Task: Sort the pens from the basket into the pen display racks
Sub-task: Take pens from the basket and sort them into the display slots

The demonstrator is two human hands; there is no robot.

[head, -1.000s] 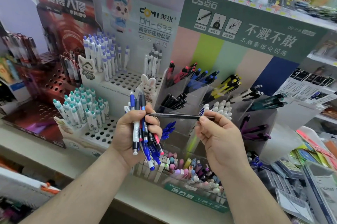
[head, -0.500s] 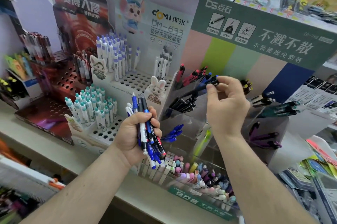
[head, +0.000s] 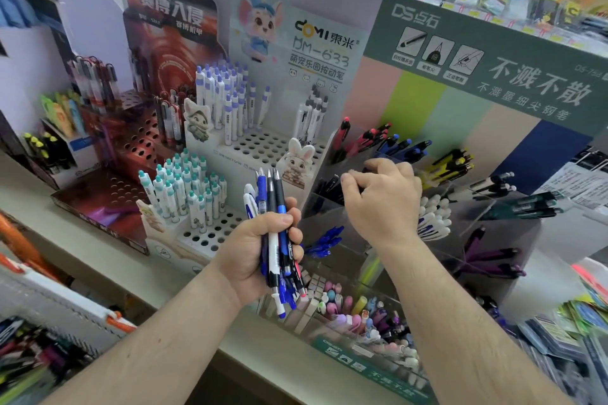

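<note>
Blue, black and white click pens (head: 275, 240) stand bunched upright in the person's left hand (head: 260, 250), fingers clenched round the bundle in front of the clear acrylic pen rack (head: 371, 236). The right hand (head: 381, 197) hovers at the rack's upper left compartments, beside the black pens (head: 329, 187) and below the blue-capped ones (head: 408, 146); fingers loosely curled, thumb out, nothing visible in them. Left of the rack stands the white perforated Domi display (head: 263, 147) with purple-capped pens (head: 230, 98) on its top tier and teal-capped pens (head: 184, 187) lower down. Pastel pens (head: 358, 312) fill the rack's front tray.
</note>
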